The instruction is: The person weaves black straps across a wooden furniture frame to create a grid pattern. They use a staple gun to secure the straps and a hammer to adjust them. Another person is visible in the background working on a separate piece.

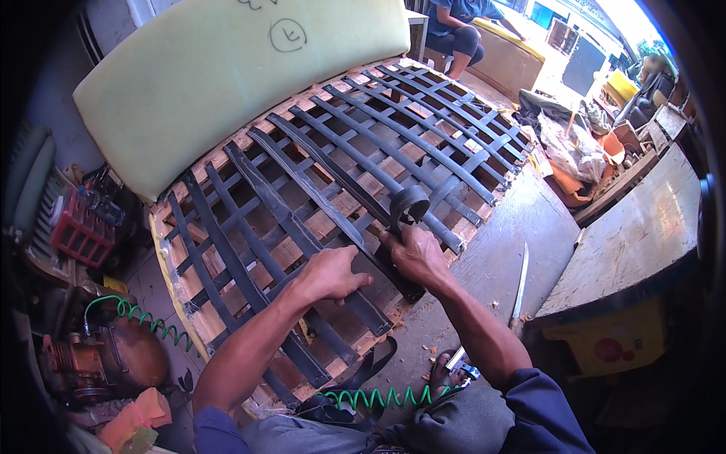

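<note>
A wooden frame (349,203) lies tilted in front of me, crossed by a lattice of dark rubber webbing straps (325,155). My right hand (414,253) grips the loose end of one strap, which curls into a loop (409,203) just above my fingers. My left hand (330,274) presses flat on a strap near the frame's lower edge, fingers pointing toward the right hand. The two hands are a short gap apart.
A pale yellow foam cushion (227,72) leans over the frame's far left side. A green coiled air hose (378,396) runs across my lap; a compressor (106,362) sits at left. A long blade (520,284) lies on the floor by a wooden bench (635,234). A person sits far back (457,30).
</note>
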Demonstrator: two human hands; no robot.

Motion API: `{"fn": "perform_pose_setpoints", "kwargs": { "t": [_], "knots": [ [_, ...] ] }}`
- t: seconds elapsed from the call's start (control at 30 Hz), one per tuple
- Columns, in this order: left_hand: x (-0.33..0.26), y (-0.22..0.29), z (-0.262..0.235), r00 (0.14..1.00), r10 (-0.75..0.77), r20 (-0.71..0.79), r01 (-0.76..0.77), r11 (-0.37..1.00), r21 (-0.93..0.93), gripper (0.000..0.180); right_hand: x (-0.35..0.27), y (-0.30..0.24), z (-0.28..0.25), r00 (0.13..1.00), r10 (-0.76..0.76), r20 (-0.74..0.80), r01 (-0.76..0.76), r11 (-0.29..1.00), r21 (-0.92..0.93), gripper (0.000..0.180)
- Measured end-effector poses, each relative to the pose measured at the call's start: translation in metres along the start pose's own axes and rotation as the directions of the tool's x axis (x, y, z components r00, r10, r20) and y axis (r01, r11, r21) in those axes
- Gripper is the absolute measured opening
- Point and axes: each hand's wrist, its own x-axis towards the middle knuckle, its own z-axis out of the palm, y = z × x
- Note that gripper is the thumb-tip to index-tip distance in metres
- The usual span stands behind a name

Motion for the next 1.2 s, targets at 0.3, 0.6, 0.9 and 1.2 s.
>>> {"fn": "perform_pose_setpoints", "kwargs": {
  "t": [0.3,0.6,0.9,1.2],
  "knots": [
    [0.019,-0.001,0.009,0.994,-0.073,0.082,0.089,0.972,-0.217,0.052,0.02,0.004,-0.004,0.962,0.102,0.252,-0.114,0.993,0.033,0.047],
    [0.01,0.001,0.002,0.99,-0.1,0.094,0.123,0.951,-0.282,0.04,-0.003,0.003,0.007,1.0,0.004,-0.023,0.001,0.978,0.209,0.048],
    [-0.045,0.035,-0.03,0.99,-0.058,0.131,0.105,0.914,-0.392,0.033,-0.019,0.035,0.025,0.799,-0.246,-0.549,0.45,0.85,0.275,0.024],
    [-0.208,-0.008,-0.024,0.999,-0.01,-0.037,0.018,0.97,0.241,0.021,-0.033,0.003,0.014,0.743,-0.57,-0.349,0.656,0.723,0.217,0.035]
  ]
}}
